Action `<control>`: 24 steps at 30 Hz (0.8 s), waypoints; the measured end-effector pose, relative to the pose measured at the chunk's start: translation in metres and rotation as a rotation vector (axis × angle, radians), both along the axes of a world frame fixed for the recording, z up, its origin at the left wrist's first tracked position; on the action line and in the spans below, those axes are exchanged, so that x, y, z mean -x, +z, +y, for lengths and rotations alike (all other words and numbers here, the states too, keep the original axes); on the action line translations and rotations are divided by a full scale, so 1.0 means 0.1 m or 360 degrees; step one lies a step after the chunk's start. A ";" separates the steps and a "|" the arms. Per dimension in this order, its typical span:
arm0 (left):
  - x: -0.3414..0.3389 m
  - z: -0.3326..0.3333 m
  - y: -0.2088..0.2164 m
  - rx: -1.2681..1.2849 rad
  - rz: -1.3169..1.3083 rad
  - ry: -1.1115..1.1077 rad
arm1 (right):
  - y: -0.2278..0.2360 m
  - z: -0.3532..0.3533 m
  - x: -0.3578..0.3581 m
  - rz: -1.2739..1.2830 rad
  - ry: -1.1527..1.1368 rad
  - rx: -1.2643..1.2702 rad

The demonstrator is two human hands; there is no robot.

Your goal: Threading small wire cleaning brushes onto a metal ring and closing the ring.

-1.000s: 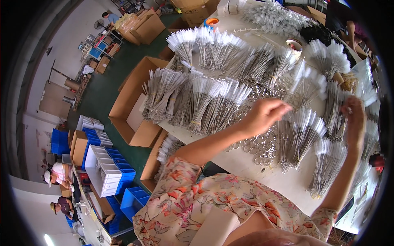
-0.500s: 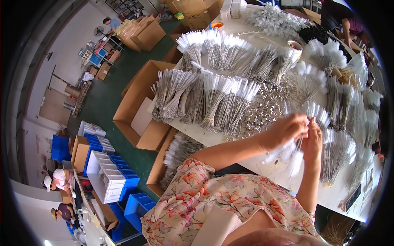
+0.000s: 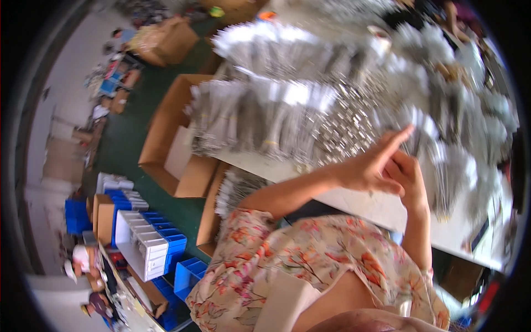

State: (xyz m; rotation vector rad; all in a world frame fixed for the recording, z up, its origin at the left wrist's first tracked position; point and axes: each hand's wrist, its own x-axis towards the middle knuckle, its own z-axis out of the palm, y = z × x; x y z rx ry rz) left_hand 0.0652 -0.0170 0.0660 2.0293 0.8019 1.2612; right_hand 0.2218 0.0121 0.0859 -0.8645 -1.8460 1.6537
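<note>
Silvery metal pieces (image 3: 348,123) could scatter over the surface (image 3: 362,208) if my left grip (image 3: 368,167), fingers spread wide, knocks them (my right grip (image 3: 410,178), half hidden, I cannot tell).

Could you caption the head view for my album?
Left hand and right hand close together at a pale worktable with bundled, white-tipped brushes and shiny metal pieces.

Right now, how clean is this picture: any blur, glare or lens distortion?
Head view: blur softens the brushes and rings; the brushes' white ends glare, losing detail. Head view: the background leans at left, and the fisheye image ends in black corners. Head view: left hand and right hand have readable outlines.
</note>
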 end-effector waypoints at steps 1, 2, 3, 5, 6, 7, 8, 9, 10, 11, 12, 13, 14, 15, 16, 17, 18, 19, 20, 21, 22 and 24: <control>-0.02 -0.04 -0.01 0.0116 -0.0214 -0.0065 | -0.02 -0.01 -0.06 0.0018 0.0015 0.0128; 0.04 -0.10 0.00 0.0246 -0.0415 -0.0139 | -0.05 0.00 -0.11 0.0052 0.0013 0.0259; 0.11 -0.14 -0.01 0.0234 -0.0472 -0.0064 | -0.07 0.03 -0.16 -0.0073 0.0102 0.0261; 0.21 -0.27 0.01 0.0266 -0.0799 0.0211 | -0.05 -0.05 -0.24 -0.0214 0.0265 0.0253; 0.26 -0.29 0.02 0.0284 -0.0915 0.0278 | -0.02 -0.09 -0.21 -0.0222 0.0327 0.0221; 0.26 -0.29 0.07 0.0337 -0.1045 0.0379 | -0.06 -0.12 -0.20 -0.0299 0.0372 0.0199; 0.32 -0.23 0.05 0.0262 -0.0947 0.0432 | -0.10 -0.15 -0.19 -0.0371 0.0423 0.0173; 0.27 -0.22 0.01 0.0257 -0.0846 0.0414 | -0.12 -0.17 -0.15 -0.0337 0.0471 0.0175; 0.21 -0.22 -0.02 0.0246 -0.0744 0.0392 | -0.13 -0.19 -0.12 -0.0299 0.0515 0.0175; 0.09 -0.33 -0.14 0.0462 -0.0626 0.0173 | -0.15 -0.23 -0.07 -0.0176 0.0503 0.0111; -0.10 -0.44 -0.19 0.0673 -0.0504 -0.0050 | -0.19 -0.26 -0.07 -0.0184 0.0487 0.0132; -0.22 -0.60 -0.14 0.0950 -0.0717 -0.0083 | -0.24 -0.28 -0.08 -0.0063 0.0481 0.0032; -0.18 -0.58 -0.20 0.0964 -0.0717 -0.0112 | -0.28 -0.29 -0.12 0.0054 0.0459 -0.0079; -0.04 -0.55 -0.29 0.0762 -0.0514 -0.0051 | -0.20 -0.25 -0.20 -0.0194 0.0517 0.0367; 0.07 -0.51 -0.34 0.0555 -0.0315 0.0009 | -0.19 -0.25 -0.25 -0.0196 0.0490 0.0376; 0.11 -0.53 -0.29 0.0324 -0.0082 0.0142 | -0.19 -0.26 -0.30 -0.0167 0.0500 0.0490; 0.10 -0.55 -0.26 0.0333 -0.0085 0.0121 | -0.20 -0.26 -0.34 -0.0138 0.0511 0.0603; 0.09 -0.56 -0.24 0.0214 0.0049 0.0083 | -0.26 -0.26 -0.36 -0.0079 0.0589 0.0617; 0.07 -0.57 -0.20 0.0091 0.0184 0.0057 | -0.25 -0.26 -0.38 -0.0079 0.0579 0.0623; 0.03 -0.55 -0.15 -0.0054 0.0208 0.0037 | -0.25 -0.26 -0.41 -0.0026 0.0661 0.0810; -0.03 -0.54 -0.17 -0.0049 0.0201 0.0023 | -0.24 -0.27 -0.44 0.0029 0.0740 0.0996; -0.17 -0.52 -0.25 -0.0550 0.0170 0.0059 | -0.25 -0.27 -0.54 0.0054 0.0743 0.1120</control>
